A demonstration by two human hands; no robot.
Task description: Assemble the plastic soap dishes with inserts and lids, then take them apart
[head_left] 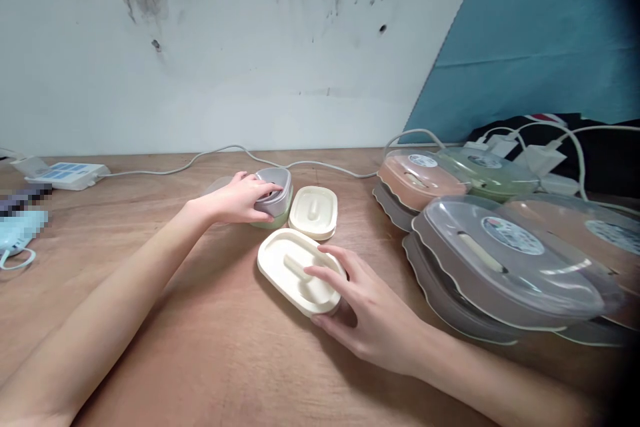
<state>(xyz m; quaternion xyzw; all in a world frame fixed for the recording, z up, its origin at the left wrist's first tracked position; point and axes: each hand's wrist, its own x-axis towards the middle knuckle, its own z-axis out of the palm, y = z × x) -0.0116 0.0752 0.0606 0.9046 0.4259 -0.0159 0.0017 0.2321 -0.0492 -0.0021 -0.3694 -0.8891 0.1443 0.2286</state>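
My left hand (245, 197) reaches over a grey plastic container (278, 199), its fingers bent over the rim and its thumb outside. That container sits in or on a pale green one (277, 219). A clear rounded piece (218, 184) shows partly behind my left wrist. My right hand (367, 303) grips the right end of a cream lid (281, 255) with a raised bar handle, fingers on top and thumb at the near edge. Just behind it lies a smaller cream lid (313, 208), apparently stacked on another.
Stacked pink, green and grey boxes with clear lids (505, 253) fill the right side. A white cable (235, 147) runs along the wall to a power strip (70, 175) at left. Chargers (540, 159) stand behind the boxes. A light blue object (23, 230) lies at the left edge.
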